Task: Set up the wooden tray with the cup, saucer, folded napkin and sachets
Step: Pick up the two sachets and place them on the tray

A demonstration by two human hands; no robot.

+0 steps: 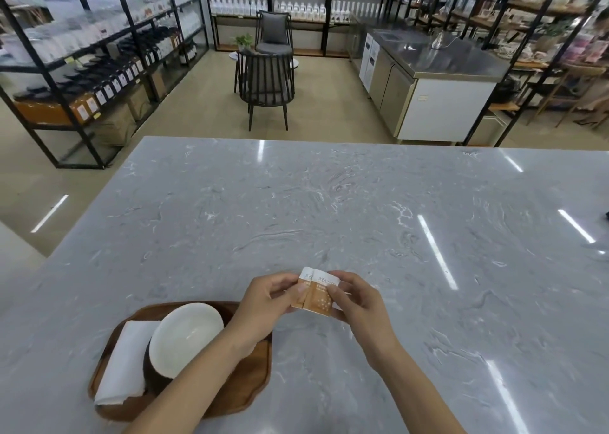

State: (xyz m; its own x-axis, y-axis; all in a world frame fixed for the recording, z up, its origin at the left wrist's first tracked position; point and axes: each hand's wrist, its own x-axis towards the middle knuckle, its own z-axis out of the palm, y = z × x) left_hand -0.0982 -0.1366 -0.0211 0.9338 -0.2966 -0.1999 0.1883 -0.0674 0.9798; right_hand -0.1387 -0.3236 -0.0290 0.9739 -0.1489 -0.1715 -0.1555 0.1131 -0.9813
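Observation:
A wooden tray point(250, 391) lies on the marble counter at the lower left. On it stands a cup point(184, 334), white inside and dark outside; whether a saucer sits under it I cannot tell. A folded white napkin point(123, 364) lies along the tray's left side, touching the cup. Just right of the tray, above the counter, my left hand point(267, 298) and my right hand point(356, 298) together pinch orange and white sachets point(318, 293), held overlapping and upright between the fingertips. My left forearm crosses over the tray's right part.
The grey marble counter point(362, 209) stretches far ahead and to the right. Beyond it stand two dark chairs point(267, 84), a steel work counter point(438, 71) at the right, and black shelving point(82, 64) with bottles and boxes.

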